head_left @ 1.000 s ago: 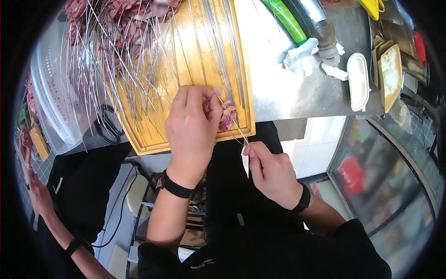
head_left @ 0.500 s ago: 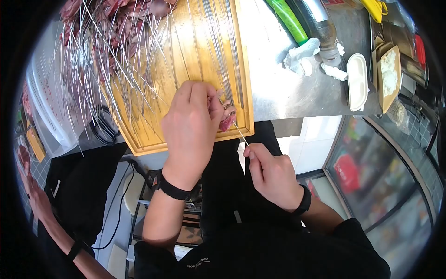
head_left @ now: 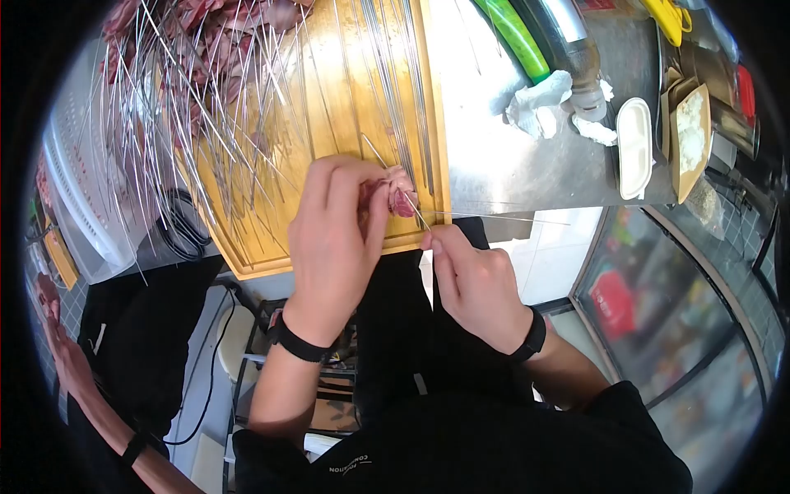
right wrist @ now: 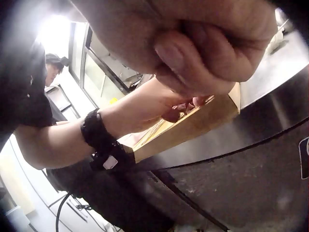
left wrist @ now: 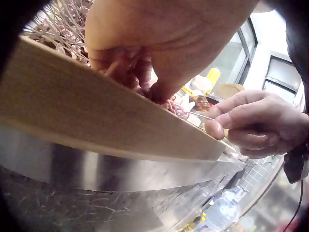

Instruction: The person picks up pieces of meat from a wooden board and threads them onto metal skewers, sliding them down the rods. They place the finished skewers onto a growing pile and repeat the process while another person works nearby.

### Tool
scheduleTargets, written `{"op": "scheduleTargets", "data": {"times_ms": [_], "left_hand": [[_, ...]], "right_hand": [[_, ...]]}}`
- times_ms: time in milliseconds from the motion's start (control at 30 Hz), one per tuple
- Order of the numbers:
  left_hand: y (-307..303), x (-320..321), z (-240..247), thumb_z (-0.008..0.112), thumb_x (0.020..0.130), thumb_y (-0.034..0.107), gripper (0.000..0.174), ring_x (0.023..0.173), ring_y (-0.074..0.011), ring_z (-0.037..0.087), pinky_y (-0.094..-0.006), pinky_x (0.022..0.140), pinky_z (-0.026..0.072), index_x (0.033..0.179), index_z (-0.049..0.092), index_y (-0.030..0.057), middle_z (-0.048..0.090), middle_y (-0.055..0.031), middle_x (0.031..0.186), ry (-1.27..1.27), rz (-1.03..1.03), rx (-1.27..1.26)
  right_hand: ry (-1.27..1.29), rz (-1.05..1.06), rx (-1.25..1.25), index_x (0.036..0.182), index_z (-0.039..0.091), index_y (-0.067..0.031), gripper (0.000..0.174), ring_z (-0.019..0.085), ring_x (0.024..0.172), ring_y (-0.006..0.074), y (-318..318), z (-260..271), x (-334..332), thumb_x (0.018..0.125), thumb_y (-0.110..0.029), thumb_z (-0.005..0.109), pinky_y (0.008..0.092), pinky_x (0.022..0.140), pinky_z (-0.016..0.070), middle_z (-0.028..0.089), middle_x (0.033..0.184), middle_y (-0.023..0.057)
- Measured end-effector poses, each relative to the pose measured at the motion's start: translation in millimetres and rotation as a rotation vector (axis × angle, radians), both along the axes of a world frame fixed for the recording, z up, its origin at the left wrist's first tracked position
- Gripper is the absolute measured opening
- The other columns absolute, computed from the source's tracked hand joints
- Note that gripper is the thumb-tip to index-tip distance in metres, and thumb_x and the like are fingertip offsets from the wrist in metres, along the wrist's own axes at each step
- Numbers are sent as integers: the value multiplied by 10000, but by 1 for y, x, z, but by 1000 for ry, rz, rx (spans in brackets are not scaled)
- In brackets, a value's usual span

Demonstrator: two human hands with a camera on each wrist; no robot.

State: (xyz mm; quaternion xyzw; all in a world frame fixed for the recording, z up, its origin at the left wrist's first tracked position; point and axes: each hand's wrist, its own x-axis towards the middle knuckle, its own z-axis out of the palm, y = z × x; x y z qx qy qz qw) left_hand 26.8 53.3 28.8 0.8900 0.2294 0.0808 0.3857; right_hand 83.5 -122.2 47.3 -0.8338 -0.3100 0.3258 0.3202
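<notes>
Near the front right corner of the wooden board [head_left: 288,148], my left hand [head_left: 333,222] holds pieces of raw meat [head_left: 401,196] between thumb and curled fingers. My right hand [head_left: 481,276] pinches a thin metal skewer [head_left: 418,212] just below the board's front edge. That skewer runs up into the meat, and a pointed length shows beyond its far side. A second thin skewer [head_left: 510,218] sticks out to the right from beside the meat. In the left wrist view, the right hand [left wrist: 260,121] grips the skewer with thumb and fingertips, close to the meat [left wrist: 176,108].
Many loose skewers [head_left: 222,123] fan over a heap of raw meat [head_left: 214,49] at the board's left. Further skewers [head_left: 395,99] lie along its right side. A cucumber [head_left: 514,37], a bottle [head_left: 576,66] and a white tray [head_left: 634,148] stand right. Another person's arm [head_left: 99,395] is at left.
My right hand has moved up toward the meat, shortening the skewer between them. The skewer's point now shows past the meat's far side. A second skewer now points out to the right.
</notes>
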Motion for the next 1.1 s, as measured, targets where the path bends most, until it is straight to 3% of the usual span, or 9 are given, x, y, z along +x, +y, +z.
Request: {"op": "scheduleTargets", "data": {"times_ms": [167, 267, 300, 433, 533, 700, 800, 967, 1100], "left_hand": [[-29, -43, 14, 650, 962, 16, 101, 790, -147, 602, -276, 610, 460, 1051, 606, 32, 576, -56, 874, -129, 289, -331], [-52, -60, 27, 566, 1047, 158, 143, 824, -102, 567, -235, 709, 443, 1093, 584, 23, 606, -26, 941, -67, 457, -1054], [-58, -61, 29, 537, 1069, 217, 203, 839, -103, 569, -239, 741, 449, 1110, 574, 21, 627, -27, 969, -79, 485, -1259], [-66, -37, 29, 506, 977, 584, 794, 1361, -312, 470, -448, 1108, 360, 1520, 366, 23, 471, -224, 1493, -322, 188, -1801], [-73, -13, 45, 506, 939, 641, 884, 1499, -368, 315, -533, 1207, 253, 1563, 321, 42, 384, -242, 1576, -682, 259, -2059], [-48, 4, 72, 489, 1030, 506, 690, 1422, -405, 433, -561, 1186, 339, 1508, 389, 19, 471, -275, 1489, -1080, 80, -2219], [-25, 3, 103, 454, 1095, 213, 395, 1093, -326, 703, -415, 943, 594, 1380, 502, -58, 670, -228, 1231, -499, 357, -1629], [19, -22, 123, 446, 1094, 234, 418, 1164, -356, 668, -452, 996, 567, 1387, 496, -60, 640, -258, 1277, -321, 268, -1529], [26, -37, 131, 438, 1087, 225, 421, 1285, -384, 583, -496, 1078, 499, 1407, 468, -46, 562, -276, 1382, -454, 284, -1829]], "right_hand": [[126, -30, 93, 1031, 608, -40, 69, 667, 542, 259, -13, 17, -6, 966, -26, 589, 353, 502, 518, 627, 652, 98], [256, -36, 149, 1069, 634, -39, 121, 671, 548, 243, -27, 37, -14, 974, -12, 564, 328, 526, 521, 644, 693, 99], [256, -69, 214, 1025, 623, -43, 131, 548, 440, 126, -27, 44, -18, 1019, -28, 493, 278, 461, 418, 504, 532, 3], [425, -91, 259, 1018, 618, -18, 165, 499, 436, 67, -26, 89, -24, 1047, -46, 458, 233, 448, 384, 506, 530, -21], [545, -205, 333, 1034, 590, 26, 206, 436, 426, 56, -21, 112, -36, 1075, -65, 410, 228, 428, 328, 505, 540, -1], [708, -322, 333, 1130, 563, 25, 231, 382, 405, 58, -14, 142, -40, 1101, -118, 384, 226, 416, 305, 469, 529, -15], [629, -336, 111, 1249, 602, -29, 248, 476, 416, 68, 2, 168, -30, 1093, -144, 447, 237, 408, 358, 560, 567, 17], [363, -159, 76, 1183, 642, -19, 211, 562, 459, 88, 12, 166, -26, 1066, -143, 518, 255, 441, 422, 627, 606, 34], [211, -117, 181, 1107, 661, -15, 188, 598, 524, 88, 17, 150, -26, 1056, -153, 543, 271, 501, 446, 620, 605, 51]]}}
